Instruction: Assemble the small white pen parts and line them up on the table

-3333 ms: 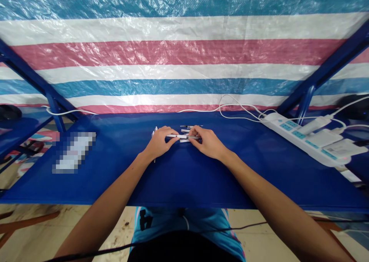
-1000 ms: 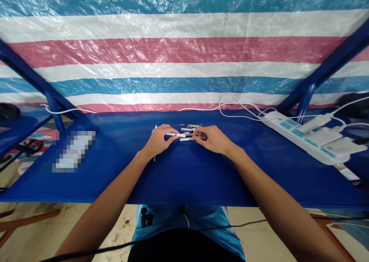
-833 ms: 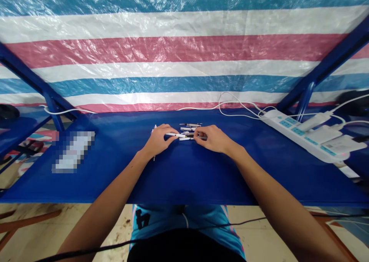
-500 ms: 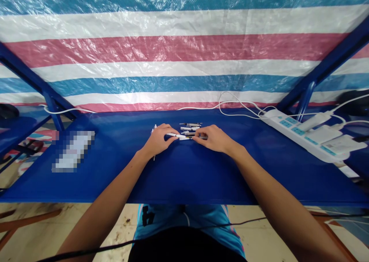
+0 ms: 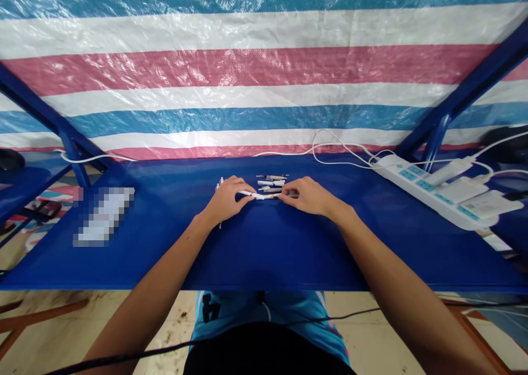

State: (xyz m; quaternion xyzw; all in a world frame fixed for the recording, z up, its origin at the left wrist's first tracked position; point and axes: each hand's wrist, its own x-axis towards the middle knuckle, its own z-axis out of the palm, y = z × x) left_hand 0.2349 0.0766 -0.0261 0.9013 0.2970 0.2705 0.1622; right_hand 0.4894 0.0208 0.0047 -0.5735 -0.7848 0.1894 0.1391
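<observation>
A left hand [image 5: 225,202] and a right hand [image 5: 309,196] rest on a flat blue desk [image 5: 264,254], their grips closed from either end on one slim white pen [image 5: 258,196]. Just beyond it, near the right hand, lies a small loose cluster of white pens with dark tips [image 5: 271,181].

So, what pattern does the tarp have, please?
The tarp: blue, white and pink stripes, best in head view.

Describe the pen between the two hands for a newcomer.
On the blue table, find the small bunch of pens. It's the white pen lying crosswise between the left hand and right hand, the only one both hands touch.
</observation>
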